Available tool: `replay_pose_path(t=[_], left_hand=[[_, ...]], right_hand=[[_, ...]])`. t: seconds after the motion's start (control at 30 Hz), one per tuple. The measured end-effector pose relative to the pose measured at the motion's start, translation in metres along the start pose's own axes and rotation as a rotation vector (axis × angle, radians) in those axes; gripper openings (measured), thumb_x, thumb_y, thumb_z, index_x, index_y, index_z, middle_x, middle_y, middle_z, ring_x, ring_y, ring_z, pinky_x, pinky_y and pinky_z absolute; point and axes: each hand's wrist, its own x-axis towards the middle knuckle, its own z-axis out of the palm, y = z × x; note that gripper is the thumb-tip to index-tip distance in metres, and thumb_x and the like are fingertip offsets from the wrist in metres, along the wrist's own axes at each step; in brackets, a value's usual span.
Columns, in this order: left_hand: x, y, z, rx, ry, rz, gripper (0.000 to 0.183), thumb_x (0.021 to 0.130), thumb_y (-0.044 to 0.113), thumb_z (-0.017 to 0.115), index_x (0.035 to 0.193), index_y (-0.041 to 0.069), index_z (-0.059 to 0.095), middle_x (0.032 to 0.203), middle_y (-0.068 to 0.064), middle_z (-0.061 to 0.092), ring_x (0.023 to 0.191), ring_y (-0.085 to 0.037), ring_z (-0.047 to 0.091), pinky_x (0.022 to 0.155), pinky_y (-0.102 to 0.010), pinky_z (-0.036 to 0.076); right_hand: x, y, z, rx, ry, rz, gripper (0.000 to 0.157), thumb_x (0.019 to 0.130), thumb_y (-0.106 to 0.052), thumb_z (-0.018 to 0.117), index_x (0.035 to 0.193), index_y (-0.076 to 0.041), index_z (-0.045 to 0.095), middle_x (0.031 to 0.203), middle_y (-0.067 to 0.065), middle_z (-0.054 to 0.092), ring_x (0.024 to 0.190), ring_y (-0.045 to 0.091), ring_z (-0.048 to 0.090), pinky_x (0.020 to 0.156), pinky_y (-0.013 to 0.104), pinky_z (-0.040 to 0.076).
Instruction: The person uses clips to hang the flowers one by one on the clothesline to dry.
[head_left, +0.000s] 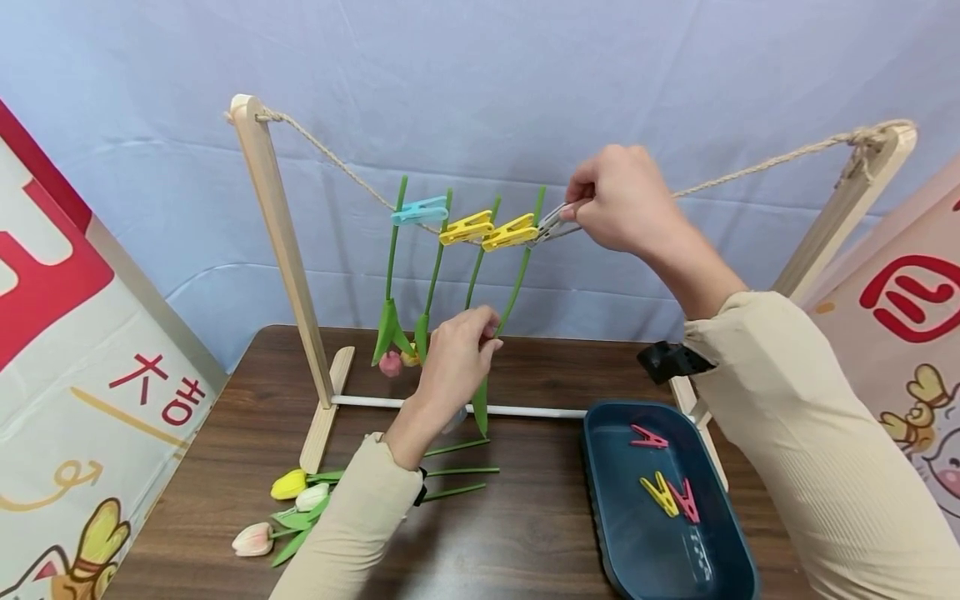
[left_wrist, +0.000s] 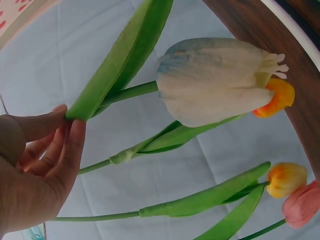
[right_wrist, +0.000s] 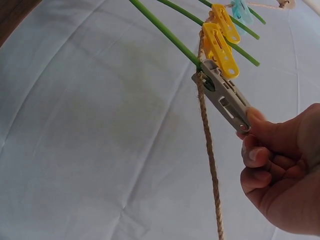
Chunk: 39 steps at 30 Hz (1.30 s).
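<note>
Tulip (left_wrist: 172, 85) upside down at the rope (right_wrist: 208, 135); left fingers (left_wrist: 75, 145) pinch its leaf base (left_wrist: 82, 107), right fingers (right_wrist: 256, 155) the grey clothespin (right_wrist: 226, 97); we get its pale bloom (left_wrist: 215, 85) from the left wrist, barely from the head!

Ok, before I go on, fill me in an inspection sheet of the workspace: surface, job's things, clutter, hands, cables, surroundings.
Surface: brown wood-grain table.
Job's things: rope between wooden posts; four hanging tulips, heads down; blue clothespin and two yellow clothespins on the rope; dark blue tray with two pink clothespins and one yellow.
Clutter: three loose tulips on the table's left side.
Left hand: pinches the white tulip near its leaf base.
Right hand: pinches the grey clothespin at the rope.
Cables: nothing seen.
Surroundings: pale blue cloth backdrop; printed panels on both sides.
</note>
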Motion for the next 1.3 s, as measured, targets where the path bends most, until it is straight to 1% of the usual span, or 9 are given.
replay_pose_path(t=[0.17,0.3,0.37,0.57,0.73,0.87,0.97,1.1,1.3], left_hand=[[0.000,-0.003,0.003,-0.003,0.001,0.016,0.012,0.079,0.000,0.071,0.087,0.002,0.063,0.077,-0.006,0.061,0.069,-0.020,0.060,0.063,-0.034,0.049],[0.001,-0.005,0.005,0.003,-0.004,0.005,0.012,0.080,0.001,0.071,0.088,0.002,0.061,0.077,-0.006,0.060,0.068,-0.020,0.059,0.063,-0.033,0.048],[0.002,-0.005,0.005,0.006,-0.005,-0.003,0.012,0.080,0.001,0.071,0.088,0.002,0.061,0.078,-0.006,0.059,0.068,-0.020,0.058,0.062,-0.033,0.048],[0.002,-0.007,0.004,0.023,0.002,-0.015,0.013,0.080,0.002,0.071,0.088,0.003,0.060,0.078,-0.006,0.059,0.068,-0.019,0.058,0.062,-0.033,0.048],[0.002,-0.008,0.004,0.026,0.019,-0.018,0.012,0.080,0.002,0.071,0.087,0.002,0.061,0.078,-0.006,0.060,0.069,-0.020,0.059,0.062,-0.033,0.048],[0.000,-0.009,0.004,0.025,0.034,-0.007,0.012,0.079,-0.001,0.071,0.087,0.002,0.062,0.079,-0.007,0.062,0.070,-0.020,0.061,0.062,-0.034,0.049],[-0.003,-0.009,0.003,0.033,0.036,-0.009,0.012,0.079,-0.001,0.071,0.087,0.003,0.062,0.080,-0.007,0.063,0.070,-0.020,0.061,0.063,-0.034,0.049],[-0.007,-0.008,0.001,0.038,0.026,-0.033,0.012,0.080,0.000,0.070,0.088,0.002,0.062,0.081,-0.007,0.063,0.071,-0.020,0.061,0.063,-0.034,0.049],[-0.013,-0.007,-0.002,0.043,0.025,-0.058,0.011,0.080,-0.001,0.069,0.088,0.001,0.062,0.081,-0.007,0.064,0.072,-0.021,0.062,0.064,-0.034,0.049]], right_hand=[[0.000,-0.001,-0.001,0.004,-0.056,0.041,0.009,0.080,-0.004,0.067,0.077,0.003,0.071,0.072,0.013,0.067,0.070,0.028,0.057,0.058,0.033,0.039],[-0.001,-0.001,-0.004,0.048,-0.127,0.118,0.016,0.084,-0.009,0.065,0.092,0.003,0.071,0.084,0.015,0.068,0.078,0.028,0.058,0.065,0.036,0.044],[-0.002,-0.001,-0.006,0.074,-0.150,0.143,0.024,0.086,-0.012,0.065,0.103,0.004,0.068,0.089,0.016,0.068,0.083,0.028,0.058,0.070,0.039,0.045],[-0.008,0.002,-0.008,0.113,-0.126,0.142,0.044,0.086,-0.019,0.067,0.123,0.001,0.058,0.090,0.015,0.066,0.083,0.028,0.057,0.072,0.040,0.042],[-0.019,0.006,-0.009,0.158,-0.058,0.149,0.040,0.087,-0.020,0.066,0.121,-0.001,0.058,0.091,0.015,0.063,0.079,0.027,0.056,0.068,0.038,0.041],[-0.031,0.014,-0.009,0.226,-0.015,0.157,0.039,0.087,-0.021,0.066,0.115,0.001,0.053,0.087,0.011,0.063,0.064,0.021,0.055,0.063,0.031,0.039],[-0.040,0.022,-0.008,0.242,-0.017,0.142,0.036,0.087,-0.022,0.066,0.109,0.001,0.050,0.080,0.008,0.063,0.055,0.019,0.054,0.059,0.028,0.037],[-0.054,0.037,-0.004,0.218,-0.095,0.145,0.028,0.087,-0.025,0.066,0.099,-0.002,0.056,0.072,0.005,0.061,0.054,0.019,0.054,0.056,0.028,0.039],[-0.074,0.069,0.012,0.197,-0.316,0.119,0.024,0.090,-0.025,0.063,0.095,-0.002,0.063,0.066,0.002,0.059,0.057,0.019,0.055,0.055,0.031,0.041]])
